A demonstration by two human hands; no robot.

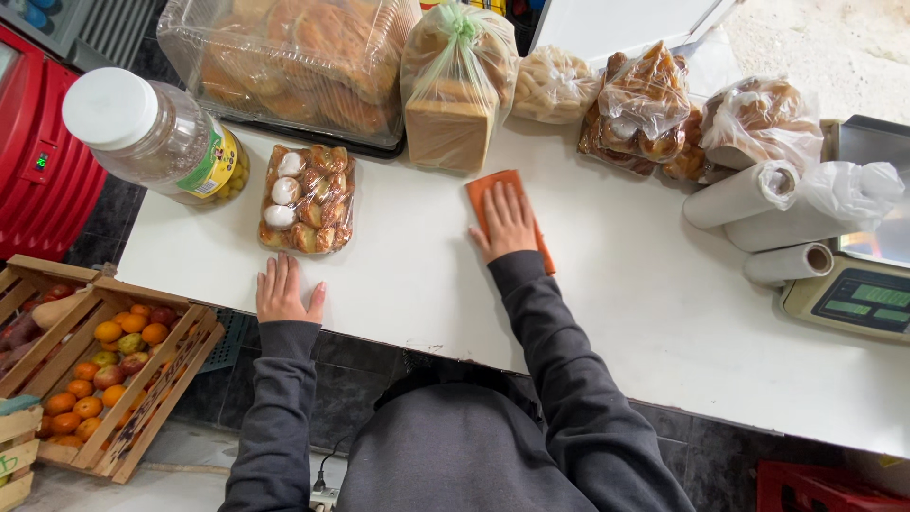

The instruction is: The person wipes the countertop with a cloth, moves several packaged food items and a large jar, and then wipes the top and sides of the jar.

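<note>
Right hand [508, 220]: flat, palm down, fingers together and stretched out, pressed on the cloth [485, 194]; it grasps nothing, it only bears down.
Cloth: orange, oblong, lying flat on the counter [626, 284]; most of it is under the palm, with one corner showing past the fingertips and a strip along the wrist side.
Left hand [284, 289]: flat on the counter's near edge, fingers together, thumb out; holds nothing.
Gap between hands: bare white counter, hands well apart.
Beyond right fingertips: bread loaf [453, 109] in a clear bag tied at the top, near the cloth's far corner, not touching it.
Right of right hand: open counter, then bagged pastries [654, 104], a second bag [763, 118] behind, and three rolls [768, 223] of thin plastic bags lying on their sides.
Far right: scale [858, 299] with a green display, just beside the lowest roll.
Beyond left fingertips: wrapped pack of pastries [308, 197], brown and white pieces, near the fingers, a narrow strip of counter between.
Left of that pack: jar [156, 137] with a white lid, lying tilted at the counter's corner.
Back row: large clear bag of flat breads [294, 57] on a dark tray; small bag of pale biscuits [555, 85].
Below left hand: wooden crate [142, 398] of orange and reddish fruit on the floor.
Obstructions: nothing lies on the cloth but the hand.
</note>
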